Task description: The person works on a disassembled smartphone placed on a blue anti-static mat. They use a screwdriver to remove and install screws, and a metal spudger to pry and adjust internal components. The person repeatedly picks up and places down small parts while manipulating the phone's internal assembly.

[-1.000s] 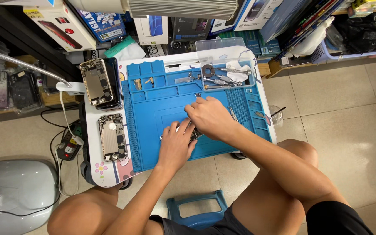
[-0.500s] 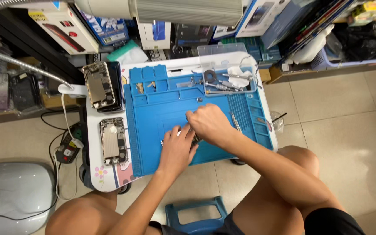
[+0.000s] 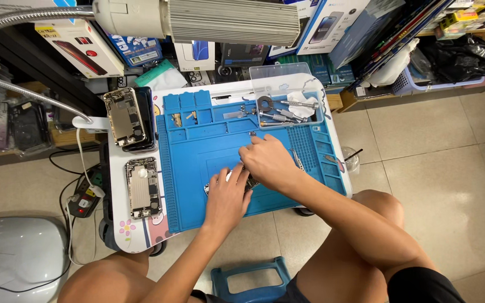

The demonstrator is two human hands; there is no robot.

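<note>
Head view: two opened phones (image 3: 142, 187) lie left of one blue mat (image 3: 197, 140), and one clear tray (image 3: 284, 78) of tools sits at its far edge. Both hands meet on a small part (image 3: 249, 182) at the mat's near middle. The left hand (image 3: 227, 196) lies flat with loose fingers on it; the right hand (image 3: 268, 161) curls over it, grip hidden.

Phone repair shop: blue repair mat (image 3: 209, 146), opened phones (image 3: 142, 188), boxed stock (image 3: 79, 47).

Single head-worn view, steeply downward, fairly high above the blue work mat (image 3: 220, 146).
</note>
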